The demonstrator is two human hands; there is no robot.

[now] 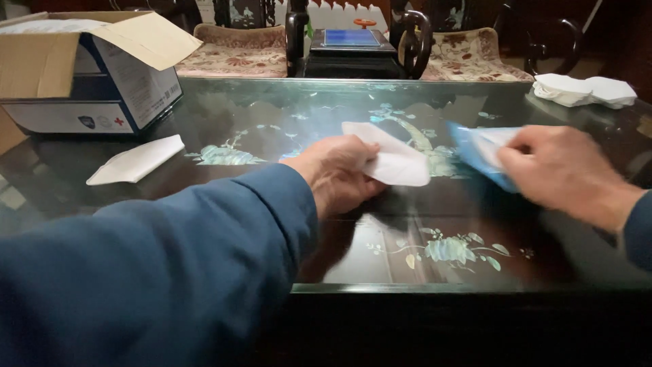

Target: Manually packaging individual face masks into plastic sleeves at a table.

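Held a white folded mask (pixel 394 163) in the left hand (pixel 336 173) near the middle of the glass worktop (pixel 272 224), grip shut on its edge, pinched a blue wrapper (pixel 475 153) in the right hand (pixel 560 173) at three o'clock, with one white mask (pixel 136 160) lying flat at nine o'clock, a white pile (pixel 584 90) at two o'clock, and the cardboard box (pixel 81 68) open at ten o'clock.

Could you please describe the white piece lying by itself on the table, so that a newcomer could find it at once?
Start at the open cardboard box at the table's far left corner. Just in front of it, on the dark glass table top, lies a flat white folded piece. Unlike the white piece in the left hand, nobody touches it.
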